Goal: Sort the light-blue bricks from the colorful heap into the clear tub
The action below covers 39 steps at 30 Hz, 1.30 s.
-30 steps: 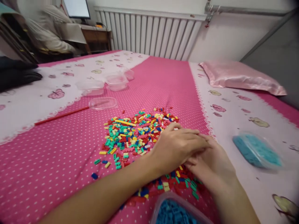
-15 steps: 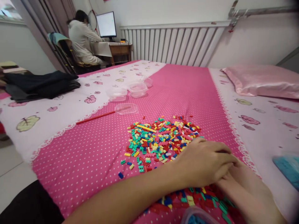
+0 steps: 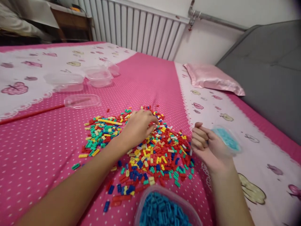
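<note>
A heap of small toy building bricks in red, yellow, green, blue and white lies spread over the pink bedspread. My left hand reaches over the far part of the heap, its fingers bent down with the thumb apart. I see nothing held in it. To the right of the heap, my right hand is turned palm up with the fingers curled in. Whatever those fingers hold, if anything, is hidden. Nearest to me stands a clear plastic tub full of blue bricks.
Another tub of light blue bricks sits just beyond my right hand. Clear containers, a clear lid and a red stick lie at the far left. A pink pillow rests at the far right, near a grey headboard.
My hands have come apart: the left, which lay over the right, has moved left onto the heap. The view has turned right and down, bringing the blue brick tub further in.
</note>
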Tool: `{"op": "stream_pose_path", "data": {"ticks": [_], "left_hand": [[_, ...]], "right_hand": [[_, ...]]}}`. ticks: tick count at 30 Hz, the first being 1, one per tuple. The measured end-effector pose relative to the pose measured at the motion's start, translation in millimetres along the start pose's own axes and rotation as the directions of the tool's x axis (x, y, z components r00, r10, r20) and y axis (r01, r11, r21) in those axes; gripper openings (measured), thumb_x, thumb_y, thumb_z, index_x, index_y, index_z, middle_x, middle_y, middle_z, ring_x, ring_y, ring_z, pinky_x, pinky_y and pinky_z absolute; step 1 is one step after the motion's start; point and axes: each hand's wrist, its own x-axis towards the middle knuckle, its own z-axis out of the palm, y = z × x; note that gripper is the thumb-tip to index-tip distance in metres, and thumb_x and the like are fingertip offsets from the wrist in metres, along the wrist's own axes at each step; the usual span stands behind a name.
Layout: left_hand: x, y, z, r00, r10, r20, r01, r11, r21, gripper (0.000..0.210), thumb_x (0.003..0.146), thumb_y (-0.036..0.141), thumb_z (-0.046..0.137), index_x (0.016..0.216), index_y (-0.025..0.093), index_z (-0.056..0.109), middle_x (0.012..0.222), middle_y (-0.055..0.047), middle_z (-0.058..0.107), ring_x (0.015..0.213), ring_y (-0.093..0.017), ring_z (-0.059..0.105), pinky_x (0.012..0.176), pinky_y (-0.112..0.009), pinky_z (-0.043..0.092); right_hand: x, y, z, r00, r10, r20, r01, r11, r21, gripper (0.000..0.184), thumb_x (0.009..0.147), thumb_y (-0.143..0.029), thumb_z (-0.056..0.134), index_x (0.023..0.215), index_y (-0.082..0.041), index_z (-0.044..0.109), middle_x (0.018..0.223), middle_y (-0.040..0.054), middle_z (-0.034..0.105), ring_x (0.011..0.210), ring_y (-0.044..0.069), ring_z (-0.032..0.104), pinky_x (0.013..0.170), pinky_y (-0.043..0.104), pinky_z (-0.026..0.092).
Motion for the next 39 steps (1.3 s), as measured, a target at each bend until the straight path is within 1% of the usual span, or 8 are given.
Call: {"op": "stream_pose_path", "data": {"ticks": [8, 16, 19, 22, 24, 28, 35, 39], "left_hand": [[-2, 6, 7.0, 0.988, 0.087, 0.124, -0.1, 0.99, 0.103, 0.02, 0.096, 0.03, 0.055, 0.097, 0.021, 0.072, 0.104, -0.006, 0.068, 0.105, -0.024, 0.058, 0.09, -0.038, 0.034], [-1, -5, 4.7, 0.997, 0.021, 0.077, -0.035, 0.981, 0.189, 0.021, 0.097, 0.026, 0.05, 0.097, 0.02, 0.071, 0.099, -0.006, 0.069, 0.098, -0.023, 0.062, 0.084, -0.036, 0.038], [0, -5, 6.0, 0.996, 0.019, 0.091, -0.037, 0.978, 0.203, 0.022, 0.097, 0.027, 0.05, 0.096, 0.02, 0.071, 0.099, -0.005, 0.07, 0.097, -0.023, 0.063, 0.085, -0.036, 0.04], [0, -3, 8.1, 0.993, 0.022, 0.113, -0.045, 0.977, 0.206, 0.024, 0.099, 0.028, 0.047, 0.099, 0.021, 0.07, 0.101, -0.005, 0.069, 0.1, -0.024, 0.063, 0.085, -0.037, 0.041], [0, -1, 9.1, 0.991, 0.024, 0.129, -0.05, 0.978, 0.203, 0.023, 0.099, 0.027, 0.047, 0.1, 0.021, 0.07, 0.103, -0.005, 0.069, 0.101, -0.024, 0.063, 0.086, -0.038, 0.041], [0, 0, 9.5, 0.989, 0.031, 0.146, -0.059, 0.979, 0.194, 0.023, 0.099, 0.026, 0.047, 0.1, 0.021, 0.069, 0.103, -0.005, 0.07, 0.102, -0.023, 0.064, 0.088, -0.038, 0.042], [2, -1, 8.7, 0.986, 0.03, 0.162, -0.06, 0.982, 0.182, 0.026, 0.099, 0.026, 0.045, 0.101, 0.02, 0.07, 0.103, -0.006, 0.068, 0.101, -0.024, 0.063, 0.089, -0.04, 0.045], [0, -2, 14.2, 0.986, 0.049, 0.161, -0.074, 0.985, 0.154, 0.033, 0.1, 0.034, 0.045, 0.123, 0.019, 0.064, 0.127, -0.009, 0.063, 0.116, -0.024, 0.06, 0.1, -0.04, 0.045]], "right_hand": [[-2, -3, 2, 0.999, -0.035, 0.036, 0.038, 0.995, -0.091, 0.026, 0.078, 0.002, 0.051, 0.091, -0.02, 0.055, 0.061, -0.0082, 0.039, 0.042, 0.004, 0.031, 0.039, 0.012, 0.029], [4, 2, -6, 1.0, 0.018, 0.01, -0.019, 0.984, 0.176, 0.028, 0.093, 0.0, 0.033, 0.082, -0.019, 0.051, 0.048, -0.0112, 0.023, 0.034, 0.008, 0.028, 0.035, 0.018, 0.027], [8, -1, -15, 0.999, -0.026, 0.021, 0.015, 0.91, 0.414, 0.033, 0.092, 0.001, 0.027, 0.098, -0.017, 0.054, 0.048, -0.011, 0.035, 0.034, 0.009, 0.036, 0.034, 0.019, 0.033], [14, -1, -16, 0.998, -0.034, -0.056, 0.06, 0.812, 0.58, 0.052, 0.085, 0.005, 0.022, 0.122, -0.016, 0.051, 0.07, -0.0013, 0.064, 0.058, 0.01, 0.066, 0.044, 0.017, 0.051], [16, 0, -12, 0.984, -0.05, -0.172, 0.14, 0.812, 0.566, 0.062, 0.08, 0.005, 0.021, 0.132, -0.015, 0.049, 0.092, 0.0069, 0.072, 0.09, 0.013, 0.073, 0.06, 0.022, 0.061], [15, 4, 2, 0.954, -0.135, -0.269, 0.245, 0.867, 0.434, 0.064, 0.079, 0.002, 0.025, 0.134, -0.015, 0.053, 0.116, 0.0104, 0.072, 0.121, 0.017, 0.064, 0.083, 0.032, 0.063], [10, 10, 11, 0.97, -0.134, -0.204, 0.207, 0.893, 0.399, 0.053, 0.092, -0.013, 0.027, 0.139, -0.01, 0.052, 0.138, 0.0168, 0.06, 0.13, 0.021, 0.057, 0.091, 0.036, 0.061], [11, 6, 6, 0.971, -0.145, -0.189, 0.211, 0.894, 0.396, 0.052, 0.097, -0.018, 0.023, 0.14, -0.01, 0.052, 0.141, 0.0176, 0.058, 0.135, 0.025, 0.052, 0.092, 0.042, 0.06]]}}
